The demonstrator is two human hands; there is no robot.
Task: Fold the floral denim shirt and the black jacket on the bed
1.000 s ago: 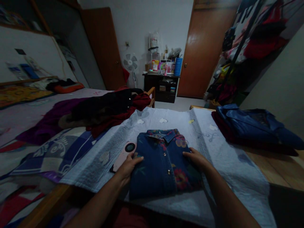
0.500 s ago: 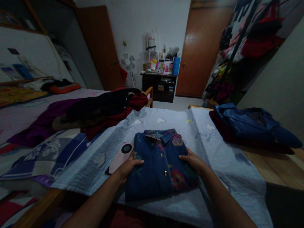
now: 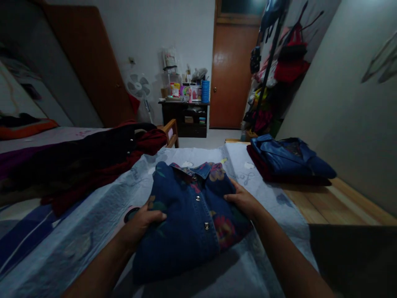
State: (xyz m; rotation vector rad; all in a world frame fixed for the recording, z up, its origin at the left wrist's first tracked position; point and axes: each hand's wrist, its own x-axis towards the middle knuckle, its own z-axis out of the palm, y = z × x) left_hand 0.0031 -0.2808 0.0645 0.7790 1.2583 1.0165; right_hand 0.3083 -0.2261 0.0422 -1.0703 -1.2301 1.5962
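A folded denim shirt (image 3: 186,223) with a floral print and metal buttons is held between both hands, its collar facing away from me. My left hand (image 3: 141,221) grips its left side, thumb on top and fingers hidden beneath. On the opposite edge, my right hand (image 3: 245,200) holds it the same way. The shirt looks raised a little above the pale quilted cloth (image 3: 245,265), casting a shadow there. A pink item with a dark round part (image 3: 132,213) lies on the cloth, partly covered by my left hand and the shirt.
Folded blue denim (image 3: 285,155) lies on dark red cloth on the wooden surface (image 3: 310,203) at right. Dark and red garments (image 3: 93,157) are heaped on the left. Behind stand a fan (image 3: 138,87), a black shelf unit (image 3: 184,120) and a wooden door (image 3: 232,78).
Both hands have lifted the shirt slightly and moved it toward me, tilting it. The view has turned to the right, so the denim pile sits nearer the middle.
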